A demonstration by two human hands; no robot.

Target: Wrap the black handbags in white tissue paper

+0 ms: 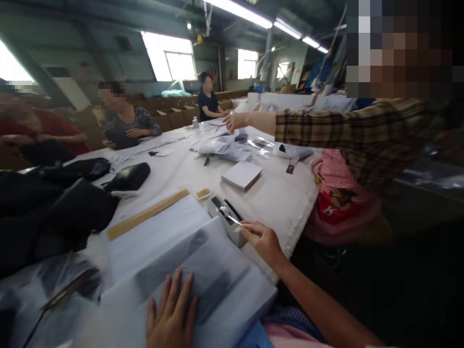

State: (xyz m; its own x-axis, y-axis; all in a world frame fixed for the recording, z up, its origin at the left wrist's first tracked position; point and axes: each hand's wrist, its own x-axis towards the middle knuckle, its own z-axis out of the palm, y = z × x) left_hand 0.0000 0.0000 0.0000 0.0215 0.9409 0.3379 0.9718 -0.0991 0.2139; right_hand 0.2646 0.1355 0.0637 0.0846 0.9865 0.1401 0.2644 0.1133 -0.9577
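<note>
My left hand (172, 309) lies flat, fingers spread, on a sheet of thin white paper (235, 285) folded over something dark that shows through. My right hand (263, 244) reaches to the grey tape dispenser (213, 205) at the table edge. Its thumb and fingers are pinched at the end of a pale strip of tape (234, 220) coming from the dispenser. Beyond my left hand lies a stack of white paper (155, 237) with a brown strip (148, 214) across it. A small dish (203, 194) stands just behind the dispenser.
Black bags (79, 208) are heaped at the left. Farther along the white table (174, 169) lie a white block of cards or paper (242, 175) and clear plastic bags (224, 147). A co-worker's plaid sleeve (315, 128) stretches in from the right. Other people sit across the table.
</note>
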